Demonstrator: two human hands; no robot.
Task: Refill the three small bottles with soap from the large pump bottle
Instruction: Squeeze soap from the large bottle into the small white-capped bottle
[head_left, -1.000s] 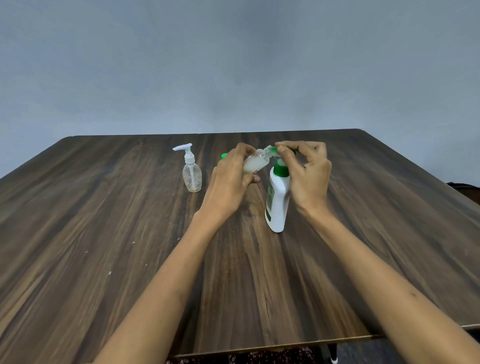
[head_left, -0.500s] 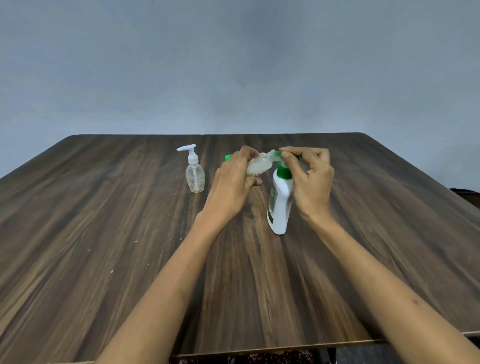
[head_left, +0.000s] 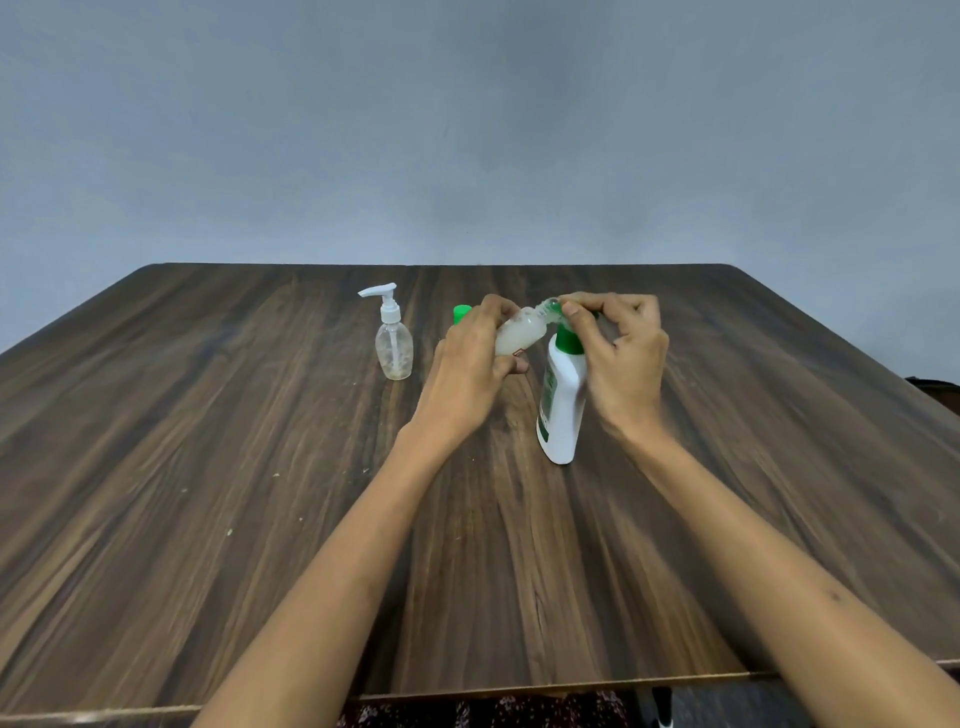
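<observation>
The large white pump bottle with a green pump top stands on the wooden table at centre right. My right hand is closed over its green pump head. My left hand holds a small translucent bottle, tilted, with its open mouth against the pump nozzle; whitish soap fills much of it. A second small clear bottle with a white pump stands upright to the left. A green cap peeks out behind my left hand; what it belongs to is hidden.
The dark wood table reaches a plain grey wall at the back. Its near edge runs just above the frame's bottom. Small pale specks dot the table's left front.
The view has shifted slightly, so the bottles sit a little lower in the frame. Both hands keep their hold at the pump nozzle; the small bottle stays tilted against it.
</observation>
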